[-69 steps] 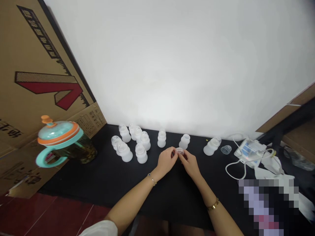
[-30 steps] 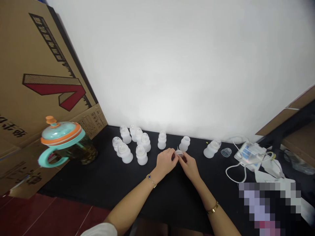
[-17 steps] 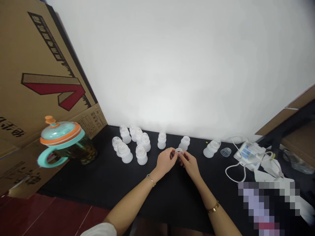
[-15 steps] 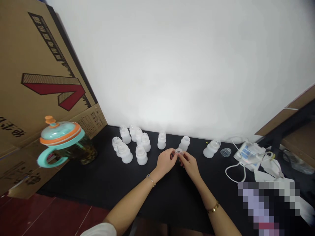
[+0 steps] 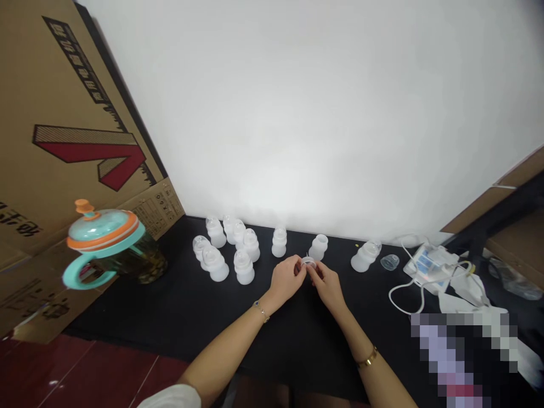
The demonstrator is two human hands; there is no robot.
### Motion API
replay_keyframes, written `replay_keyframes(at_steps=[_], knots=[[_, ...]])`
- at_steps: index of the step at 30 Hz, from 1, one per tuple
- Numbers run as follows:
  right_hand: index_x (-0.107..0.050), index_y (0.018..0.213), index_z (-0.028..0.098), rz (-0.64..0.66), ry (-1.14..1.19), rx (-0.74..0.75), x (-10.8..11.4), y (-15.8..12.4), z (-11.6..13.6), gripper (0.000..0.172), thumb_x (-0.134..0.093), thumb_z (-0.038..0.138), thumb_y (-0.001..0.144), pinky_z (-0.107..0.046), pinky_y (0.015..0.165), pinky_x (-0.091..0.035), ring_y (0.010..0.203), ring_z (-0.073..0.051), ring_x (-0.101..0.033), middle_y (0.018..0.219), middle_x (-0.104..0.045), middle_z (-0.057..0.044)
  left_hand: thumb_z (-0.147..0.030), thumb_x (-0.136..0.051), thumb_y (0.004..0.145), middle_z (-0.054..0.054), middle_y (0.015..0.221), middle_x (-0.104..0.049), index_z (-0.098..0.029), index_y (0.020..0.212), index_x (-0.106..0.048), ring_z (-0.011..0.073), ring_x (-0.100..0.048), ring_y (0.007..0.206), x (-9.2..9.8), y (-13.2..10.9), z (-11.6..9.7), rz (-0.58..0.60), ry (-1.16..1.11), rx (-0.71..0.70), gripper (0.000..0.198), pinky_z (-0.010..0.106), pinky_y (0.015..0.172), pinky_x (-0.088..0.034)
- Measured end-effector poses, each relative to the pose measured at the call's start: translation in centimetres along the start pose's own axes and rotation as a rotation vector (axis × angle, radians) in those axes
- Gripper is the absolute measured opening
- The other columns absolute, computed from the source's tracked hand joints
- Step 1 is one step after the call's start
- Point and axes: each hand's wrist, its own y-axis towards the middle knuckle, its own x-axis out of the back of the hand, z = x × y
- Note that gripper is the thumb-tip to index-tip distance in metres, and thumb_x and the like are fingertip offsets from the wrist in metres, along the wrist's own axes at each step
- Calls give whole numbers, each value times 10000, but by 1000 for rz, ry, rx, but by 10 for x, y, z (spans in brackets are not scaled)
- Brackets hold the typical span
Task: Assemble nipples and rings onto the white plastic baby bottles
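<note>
At the far left, a big cardboard box leans on the white wall, and a glass jar with a teal and orange lid stands in front of it on the black desk. Next comes a bunch of frosted white baby bottles, all standing up. In the middle, the left hand and the right hand come close together, and their fingertips pinch a small see-through ring from both sides, just above the desk. The ring looks light, thin and a bit slick, so it may be best to hold it by its edge with the fingertips. It is just in front of a white bottle with no top. To the right are one more bottle, a clear cap, and a white machine with a cord. A blurred patch hides the lower right corner. Since the first picture, the hands have stayed in nearly the same spot, the ring is still between them, and the whole view has shifted a little.
</note>
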Motion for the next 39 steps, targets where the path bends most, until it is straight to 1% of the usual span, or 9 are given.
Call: replay_keyframes(at_steps=[4, 8, 12, 17, 22, 26, 31, 39], knots=[[-666, 841, 206, 0, -10, 4, 0, 0, -1, 422, -480, 572, 938, -258, 561, -436, 603, -182, -570, 659, -607, -10, -335, -499, 925, -11, 708, -615, -214, 793, -576, 144, -553, 638, 0, 0, 1, -2, -16, -5, 194, 260, 614, -355], [-674, 880, 208, 9, -10, 10, -1, -1, -4, 415, -470, 562, 952, -256, 569, -444, 620, -182, -570, 688, -617, -13, -331, -501, 923, -14, 692, -597, -212, 777, -562, 142, -537, 629, -1, 0, 1, -14, -13, -17, 198, 264, 606, -342], [-682, 904, 205, 7, -18, 13, -1, -1, -5, 413, -471, 556, 956, -256, 569, -445, 616, -182, -566, 676, -606, -9, -326, -509, 918, -17, 685, -591, -211, 771, -558, 140, -530, 623, -1, 0, 0, -25, -21, -18, 193, 264, 599, -335], [-677, 877, 203, -5, -28, 24, -1, -1, -4, 419, -471, 560, 955, -255, 561, -443, 595, -176, -565, 650, -602, -6, -320, -517, 915, -23, 679, -583, -207, 768, -557, 134, -523, 616, 0, -1, -1, -21, -30, -20, 190, 261, 602, -337], [-680, 863, 198, -14, -28, 33, -1, -1, -4, 419, -474, 552, 952, -248, 553, -439, 607, -176, -570, 668, -625, -17, -314, -516, 912, -23, 678, -575, -203, 759, -550, 131, -510, 616, 1, -1, -1, -19, -26, -5, 192, 258, 602, -321], [-667, 826, 201, -18, -33, 32, -2, -1, -4, 406, -479, 538, 951, -248, 551, -432, 596, -173, -560, 649, -609, -12, -319, -515, 911, -23, 676, -570, -202, 753, -542, 128, -501, 613, -1, -1, -1, -27, -30, -7, 198, 257, 599, -309], [-674, 847, 202, -13, -25, 23, -2, -1, -4, 389, -488, 529, 949, -247, 549, -428, 597, -171, -557, 659, -606, -9, -318, -525, 901, -25, 673, -565, -200, 754, -540, 127, -503, 616, -2, -1, 1, -18, -34, -1, 189, 251, 602, -308], [-648, 809, 205, -24, -32, 22, -3, -2, -5, 390, -489, 532, 949, -245, 548, -421, 588, -165, -548, 639, -577, 3, -321, -529, 895, -26, 670, -570, -200, 744, -535, 125, -493, 605, -3, -1, 2, -21, -34, 7, 194, 254, 594, -293]])
